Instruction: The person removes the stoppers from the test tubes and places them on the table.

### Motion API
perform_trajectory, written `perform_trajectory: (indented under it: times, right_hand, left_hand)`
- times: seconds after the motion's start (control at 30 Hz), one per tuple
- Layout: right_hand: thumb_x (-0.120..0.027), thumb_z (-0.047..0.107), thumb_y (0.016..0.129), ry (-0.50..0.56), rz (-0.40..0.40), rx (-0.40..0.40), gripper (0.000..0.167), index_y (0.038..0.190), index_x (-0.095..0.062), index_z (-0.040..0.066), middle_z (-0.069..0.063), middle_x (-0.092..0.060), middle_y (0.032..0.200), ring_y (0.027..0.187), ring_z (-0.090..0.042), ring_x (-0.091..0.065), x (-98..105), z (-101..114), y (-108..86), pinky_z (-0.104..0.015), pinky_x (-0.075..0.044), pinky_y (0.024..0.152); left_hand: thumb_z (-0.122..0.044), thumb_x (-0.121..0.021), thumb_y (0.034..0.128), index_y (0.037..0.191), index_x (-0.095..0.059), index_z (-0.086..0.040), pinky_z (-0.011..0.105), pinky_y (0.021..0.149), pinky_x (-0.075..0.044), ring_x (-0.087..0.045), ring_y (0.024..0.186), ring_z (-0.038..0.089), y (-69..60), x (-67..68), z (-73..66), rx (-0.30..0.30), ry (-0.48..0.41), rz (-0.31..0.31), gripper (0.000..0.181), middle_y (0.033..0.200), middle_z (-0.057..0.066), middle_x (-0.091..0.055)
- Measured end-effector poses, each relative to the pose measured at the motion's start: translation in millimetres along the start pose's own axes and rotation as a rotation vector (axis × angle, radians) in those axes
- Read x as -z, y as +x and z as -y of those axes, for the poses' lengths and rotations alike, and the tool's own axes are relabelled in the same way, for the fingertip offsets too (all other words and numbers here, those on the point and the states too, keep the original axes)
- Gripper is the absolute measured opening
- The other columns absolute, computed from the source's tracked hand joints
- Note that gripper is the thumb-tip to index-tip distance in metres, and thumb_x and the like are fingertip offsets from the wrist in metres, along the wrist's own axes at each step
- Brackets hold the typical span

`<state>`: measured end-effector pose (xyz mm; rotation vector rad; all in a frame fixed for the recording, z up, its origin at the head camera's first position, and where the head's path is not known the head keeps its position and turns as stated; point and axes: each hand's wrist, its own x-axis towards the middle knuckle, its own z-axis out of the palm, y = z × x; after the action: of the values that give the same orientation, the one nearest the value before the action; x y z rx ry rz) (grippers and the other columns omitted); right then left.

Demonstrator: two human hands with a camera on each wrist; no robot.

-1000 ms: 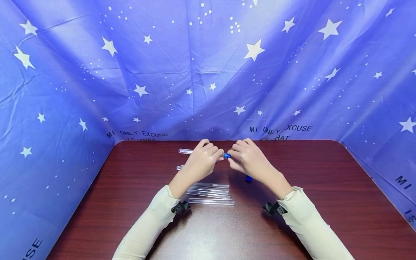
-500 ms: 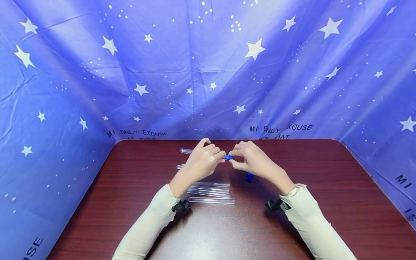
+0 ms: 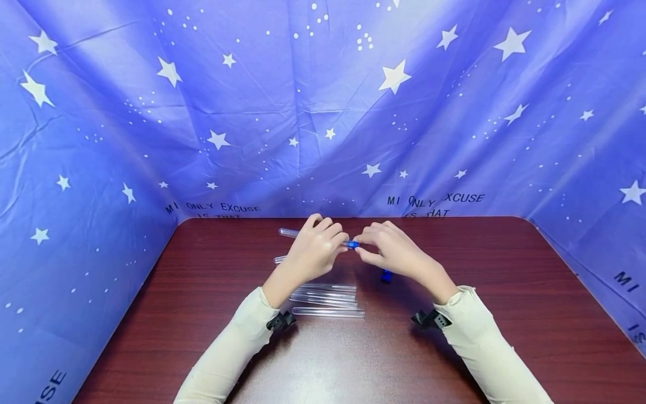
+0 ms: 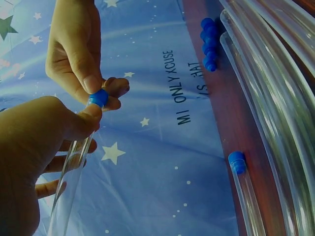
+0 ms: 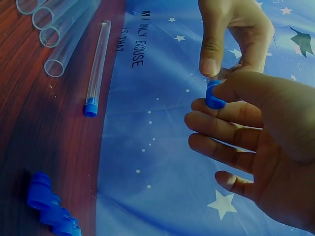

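My left hand (image 3: 313, 249) grips a clear test tube (image 4: 69, 182) near its mouth, thumb pressed along the side. A blue cap (image 4: 98, 98) sits at the tube's mouth, between the two hands. The thumb and forefinger of my right hand (image 3: 396, 249) pinch this cap, while its other fingers extend loosely, as the right wrist view shows. The tube lies nearly level above the table, its rounded end pointing left in the head view. How deeply the cap is seated is hidden by fingers.
A second test tube (image 5: 100, 59) with a blue cap lies under my left hand. Several uncapped tubes (image 3: 325, 297) lie in parallel nearer me. Loose blue caps (image 5: 39, 191) stand in a row below my right hand. A starry blue cloth (image 3: 298, 112) hangs behind the table (image 3: 504, 314).
My right hand's fingers have shifted on the cap and drawn back slightly, showing more of it and of the loose caps below. The left hand has kept its grip almost in place.
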<state>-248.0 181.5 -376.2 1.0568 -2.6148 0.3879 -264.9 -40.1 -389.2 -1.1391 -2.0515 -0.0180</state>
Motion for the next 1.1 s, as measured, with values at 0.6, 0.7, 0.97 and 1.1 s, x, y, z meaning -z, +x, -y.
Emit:
perform_trajectory:
  times: [0.6, 0.7, 0.97, 1.1]
  right_hand:
    - [-0.071, 0.012, 0.084, -0.152, -0.311, 0.232, 0.005, 0.084, -0.070, 0.007, 0.000, -0.058, 0.072, 0.072, -0.021, -0.056, -15, 1, 5.0, -0.036, -0.044, 0.073]
    - [-0.072, 0.012, 0.083, -0.176, -0.337, 0.241, 0.006, 0.084, -0.069, 0.007, -0.001, -0.060, 0.074, 0.073, -0.023, -0.057, -16, 2, 4.9, -0.037, -0.045, 0.074]
    - [-0.075, 0.013, 0.082, -0.270, -0.389, 0.266, 0.011, 0.089, -0.071, 0.005, -0.004, -0.064, 0.078, 0.078, -0.025, -0.060, -16, 7, 6.9, -0.038, -0.045, 0.076]
    - [-0.076, 0.012, 0.081, -0.328, -0.418, 0.279, 0.014, 0.091, -0.071, 0.004, -0.005, -0.066, 0.079, 0.077, -0.025, -0.060, -16, 9, 7.3, -0.038, -0.046, 0.075]
  left_hand:
    - [-0.022, -0.075, 0.0878, 0.079, -0.067, -0.015, 0.036, 0.090, -0.045, -0.060, 0.073, 0.017, 0.9, 4.2, 0.0, 0.000, 0.049, -0.007, 0.014, 0.074, -0.003, -0.064]
    - [-0.022, -0.074, 0.0888, 0.078, -0.067, -0.014, 0.036, 0.090, -0.045, -0.060, 0.072, 0.018, 1.6, 4.9, -0.1, 0.008, 0.045, -0.004, 0.015, 0.073, -0.002, -0.064]
    - [-0.018, -0.067, 0.0936, 0.075, -0.067, -0.015, 0.036, 0.089, -0.045, -0.060, 0.069, 0.016, 0.9, 4.5, -0.2, 0.063, 0.036, -0.012, 0.019, 0.072, -0.002, -0.065]
    - [-0.016, -0.065, 0.0942, 0.076, -0.068, -0.015, 0.037, 0.087, -0.045, -0.059, 0.068, 0.016, 0.2, 4.8, 0.5, 0.084, 0.012, -0.015, 0.019, 0.072, -0.002, -0.065]
